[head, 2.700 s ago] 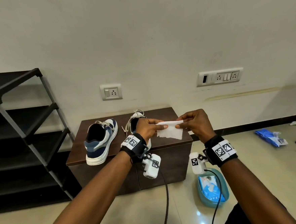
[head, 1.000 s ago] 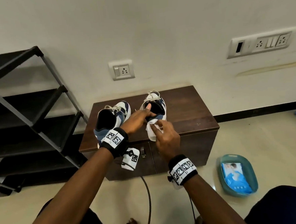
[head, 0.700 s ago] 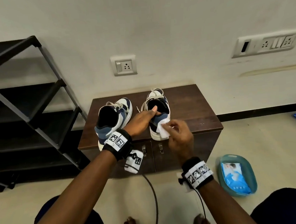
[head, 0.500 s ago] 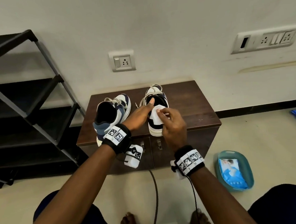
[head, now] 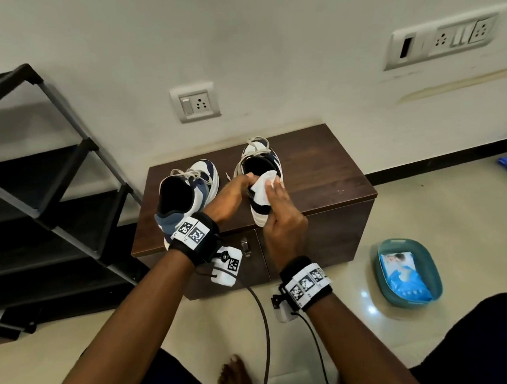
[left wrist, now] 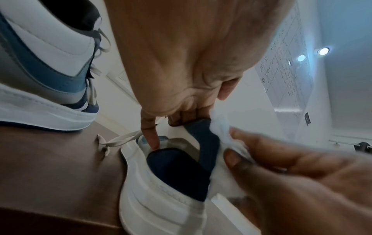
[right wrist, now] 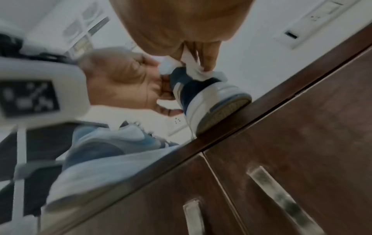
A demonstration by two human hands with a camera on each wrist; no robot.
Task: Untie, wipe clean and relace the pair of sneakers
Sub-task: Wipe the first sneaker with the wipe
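Two blue-and-white sneakers stand on a dark wooden cabinet (head: 329,174), heels toward me. The left sneaker (head: 186,193) stands alone with loose laces. My left hand (head: 231,193) grips the collar of the right sneaker (head: 261,212) at its heel; in the left wrist view its fingers (left wrist: 151,136) hook over the rim of the right sneaker (left wrist: 161,190). My right hand (head: 277,208) pinches a white wet wipe (head: 262,188) and holds it against the heel collar. The wipe (right wrist: 193,68) drapes over the navy heel in the right wrist view. Loose lace ends (left wrist: 118,139) lie on the cabinet top.
A black shoe rack (head: 51,188) stands to the left of the cabinet. A teal basin (head: 432,278) holding a blue wipes pack (head: 402,277) sits on the floor to the right. Wall sockets (head: 196,103) are above. Cables hang from my wrists, and my bare foot (head: 234,379) is below.
Earlier both hands held the wipe spread in the air. Since then the left hand took the right sneaker's heel and the right hand has rubbed the wipe around the heel, now up on the collar.
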